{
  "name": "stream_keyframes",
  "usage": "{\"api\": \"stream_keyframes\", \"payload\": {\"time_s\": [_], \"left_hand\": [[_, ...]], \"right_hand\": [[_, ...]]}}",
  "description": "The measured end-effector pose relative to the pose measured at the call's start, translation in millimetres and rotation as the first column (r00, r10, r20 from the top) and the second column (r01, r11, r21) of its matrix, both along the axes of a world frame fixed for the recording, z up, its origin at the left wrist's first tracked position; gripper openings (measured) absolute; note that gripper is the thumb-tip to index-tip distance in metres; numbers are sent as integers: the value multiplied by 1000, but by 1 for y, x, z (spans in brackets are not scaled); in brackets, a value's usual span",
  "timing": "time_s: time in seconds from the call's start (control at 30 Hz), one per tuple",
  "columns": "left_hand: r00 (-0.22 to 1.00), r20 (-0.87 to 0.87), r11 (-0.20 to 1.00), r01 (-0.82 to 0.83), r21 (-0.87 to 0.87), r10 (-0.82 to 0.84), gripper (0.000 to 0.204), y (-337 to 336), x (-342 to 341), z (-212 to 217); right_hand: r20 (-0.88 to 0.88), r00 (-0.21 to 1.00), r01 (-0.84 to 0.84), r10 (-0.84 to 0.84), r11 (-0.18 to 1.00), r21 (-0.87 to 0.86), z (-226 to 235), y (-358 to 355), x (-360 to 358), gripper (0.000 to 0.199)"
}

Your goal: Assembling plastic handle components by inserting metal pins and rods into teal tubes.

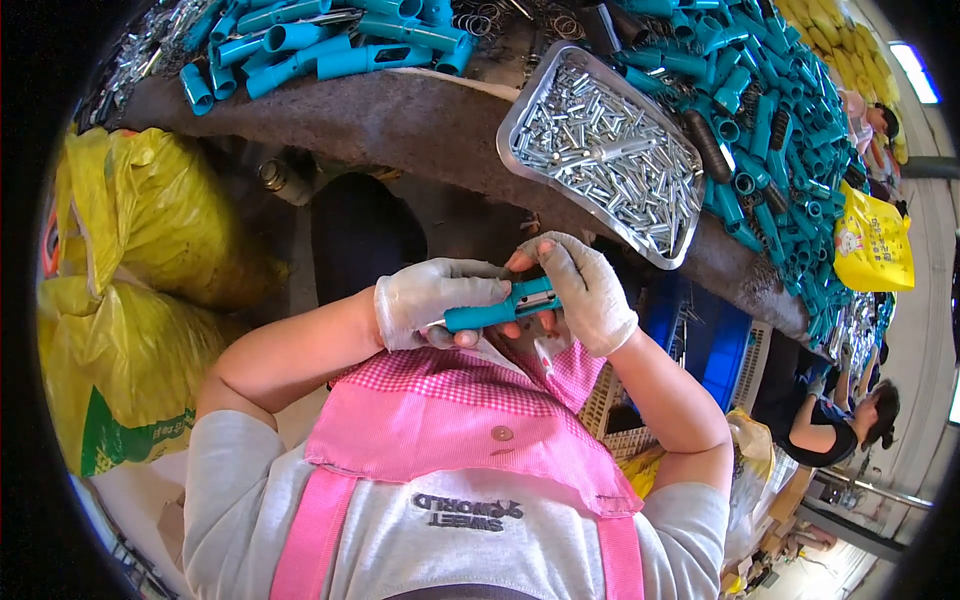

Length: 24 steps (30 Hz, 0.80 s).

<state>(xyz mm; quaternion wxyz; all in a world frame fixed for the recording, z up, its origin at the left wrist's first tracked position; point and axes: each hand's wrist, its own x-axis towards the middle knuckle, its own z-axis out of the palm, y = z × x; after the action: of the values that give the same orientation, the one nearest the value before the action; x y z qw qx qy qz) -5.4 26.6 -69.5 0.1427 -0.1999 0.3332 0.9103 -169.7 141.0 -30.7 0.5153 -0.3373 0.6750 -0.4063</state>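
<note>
A teal plastic tubular housing (475,317) lies sideways in front of my chest, with a slot along its side showing bright metal inside. My left hand (425,298), in a pale fingertip-less glove, is closed around its left part; a thin silvery rod end pokes out there. At the other end, my right hand (590,290) grips the housing in a similar glove, its fingers curled over the end and partly underneath. What the right fingertips cover is hidden. Just beyond the hands, a metal tray (512,130) on the bench edge holds many small silvery pins (610,150).
A dark bench (400,120) curves across the far side. Teal housings (330,50) are heaped left, with a larger pile (740,100) right. Yellow sacks (150,220) stand at left. A blue crate (722,350) sits below the bench; a co-worker (835,425) is at far right.
</note>
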Motion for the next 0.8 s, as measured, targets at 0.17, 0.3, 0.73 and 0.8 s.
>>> {"api": "stream_keyframes", "payload": {"time_s": [0.17, 0.3, 0.73, 0.8], "left_hand": [[992, -37, 980, -128, -153, 124, 38, -3, 6, 8], [910, -109, 911, -408, -66, 400, 41, -17, 15, 2], [837, -140, 848, -519, 105, 529, 30, -13, 3, -2], [859, -149, 871, -490, 42, 491, 31, -10, -1, 2]], "right_hand": [[-339, 925, -237, 174, 960, -153, 7, -26, -15, 20], [-912, 323, -250, -252, 907, -339, 17, -69, -43, 12], [-729, 684, -327, -25, 883, -337, 35, -43, -31, 27], [-715, 699, -367, 23, 869, -332, 35, -31, -7, 19]]}}
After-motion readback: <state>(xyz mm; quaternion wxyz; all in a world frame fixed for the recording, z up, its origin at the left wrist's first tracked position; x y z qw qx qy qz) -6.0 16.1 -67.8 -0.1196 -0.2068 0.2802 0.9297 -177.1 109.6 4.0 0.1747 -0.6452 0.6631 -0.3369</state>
